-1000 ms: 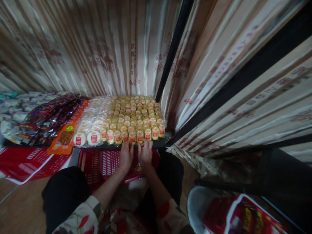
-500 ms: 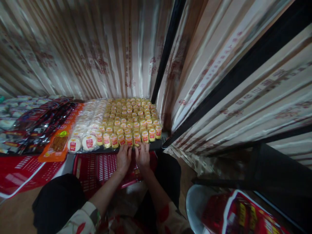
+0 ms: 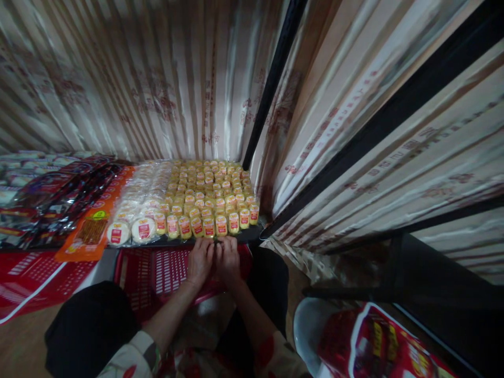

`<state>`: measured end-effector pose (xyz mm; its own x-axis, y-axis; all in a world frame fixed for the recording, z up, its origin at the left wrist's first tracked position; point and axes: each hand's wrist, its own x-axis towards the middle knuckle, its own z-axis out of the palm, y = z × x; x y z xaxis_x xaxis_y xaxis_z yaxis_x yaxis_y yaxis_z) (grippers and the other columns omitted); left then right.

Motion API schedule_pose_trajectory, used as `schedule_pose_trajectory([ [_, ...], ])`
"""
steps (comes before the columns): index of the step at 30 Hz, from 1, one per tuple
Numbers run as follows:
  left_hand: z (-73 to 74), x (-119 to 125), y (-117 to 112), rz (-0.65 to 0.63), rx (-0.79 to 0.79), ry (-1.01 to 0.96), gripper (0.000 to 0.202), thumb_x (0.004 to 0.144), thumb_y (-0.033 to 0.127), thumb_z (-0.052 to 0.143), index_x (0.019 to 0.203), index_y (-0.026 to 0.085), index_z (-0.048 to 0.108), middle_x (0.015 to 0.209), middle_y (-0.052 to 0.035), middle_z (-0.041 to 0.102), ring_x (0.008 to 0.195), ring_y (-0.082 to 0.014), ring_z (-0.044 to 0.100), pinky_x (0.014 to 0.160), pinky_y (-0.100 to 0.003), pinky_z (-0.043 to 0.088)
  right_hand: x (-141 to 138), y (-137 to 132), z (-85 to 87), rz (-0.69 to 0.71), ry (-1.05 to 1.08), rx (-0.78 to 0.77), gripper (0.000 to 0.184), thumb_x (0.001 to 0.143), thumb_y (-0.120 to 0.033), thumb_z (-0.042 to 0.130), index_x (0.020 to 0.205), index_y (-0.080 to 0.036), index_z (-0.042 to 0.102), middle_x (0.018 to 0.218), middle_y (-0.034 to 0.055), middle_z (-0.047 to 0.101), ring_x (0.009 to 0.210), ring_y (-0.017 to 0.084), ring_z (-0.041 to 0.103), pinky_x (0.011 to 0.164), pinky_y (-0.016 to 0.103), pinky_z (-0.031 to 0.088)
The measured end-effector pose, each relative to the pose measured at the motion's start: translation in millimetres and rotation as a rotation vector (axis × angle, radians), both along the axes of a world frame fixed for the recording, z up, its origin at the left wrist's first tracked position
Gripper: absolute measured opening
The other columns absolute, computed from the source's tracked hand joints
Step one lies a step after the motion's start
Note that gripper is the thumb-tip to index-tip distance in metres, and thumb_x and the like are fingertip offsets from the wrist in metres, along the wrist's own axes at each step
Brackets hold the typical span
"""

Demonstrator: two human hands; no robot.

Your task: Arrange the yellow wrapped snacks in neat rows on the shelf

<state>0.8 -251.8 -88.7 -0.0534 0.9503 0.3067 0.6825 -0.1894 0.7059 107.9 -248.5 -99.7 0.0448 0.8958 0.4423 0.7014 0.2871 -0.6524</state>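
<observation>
My left hand (image 3: 201, 258) and my right hand (image 3: 227, 258) meet at the front edge of the dark shelf (image 3: 173, 242), fingers bent and fingertips nearly touching. Whatever may be between the fingers is hidden or too small to name. Just beyond the fingertips stand rows of small yellow wrapped snack packs (image 3: 209, 226) with red labels. To their left lie clear-wrapped round white snacks (image 3: 144, 229). Below my hands is a red plastic basket (image 3: 169, 270), partly covered by my forearms.
An orange snack packet (image 3: 84, 236) and dark shiny packets (image 3: 59, 197) fill the shelf's left side. A red basket (image 3: 35, 278) with a white handle sits below them. At lower right, a pale basin (image 3: 305, 331) adjoins red packages (image 3: 378, 346). Patterned curtains (image 3: 177, 84) hang behind black posts (image 3: 271, 89).
My hands have drawn closer together, and the right fingertips have come back from the front yellow packs to the shelf edge. The view has shifted slightly.
</observation>
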Motion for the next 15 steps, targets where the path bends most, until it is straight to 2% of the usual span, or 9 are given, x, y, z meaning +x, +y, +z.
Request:
schedule_pose_trajectory([
  [4,-2.7,-2,-4,-0.015,-0.044,0.003,0.017,0.088,0.023,0.041,0.086,0.021,0.058,0.085,-0.0031,0.057,0.08,-0.0151,0.058,0.076,-0.028,0.049,-2,-8,-4.2,0.081,-0.012,0.012,0.026,0.092,-0.021,0.031,0.097,-0.016,0.056,0.092,0.0086,0.054,0.091,0.017,0.053,0.083,0.031,0.047],
  [9,-13.4,-10,-10,-0.044,-0.104,0.008,0.023,0.089,0.024,0.037,0.084,0.02,0.058,0.083,-0.0038,0.058,0.079,-0.0147,0.056,0.075,-0.027,0.047,-4,-13,-10.2,0.147,-0.078,-0.115,0.028,0.093,-0.022,0.03,0.095,-0.017,0.057,0.091,0.0079,0.056,0.086,0.017,0.055,0.081,0.03,0.046],
  [12,-28.2,-19,-10,-0.066,-0.193,0.037,0.023,0.089,0.024,0.036,0.086,0.019,0.059,0.085,-0.0046,0.06,0.081,-0.0155,0.057,0.077,-0.028,0.046,-4,-9,-15.3,0.186,-0.206,-0.272,0.026,0.091,-0.021,0.034,0.094,-0.018,0.06,0.092,0.0076,0.059,0.085,0.017,0.056,0.08,0.029,0.046],
  [15,-48.9,-31,-9,-0.069,-0.404,0.057,0.024,0.085,0.016,0.037,0.085,0.017,0.061,0.087,-0.0065,0.063,0.087,-0.0166,0.059,0.082,-0.029,0.045,-1,2,-25.5,0.209,-0.366,-0.577,0.027,0.088,-0.012,0.037,0.101,-0.015,0.061,0.101,0.0114,0.062,0.09,0.018,0.058,0.081,0.029,0.045],
])
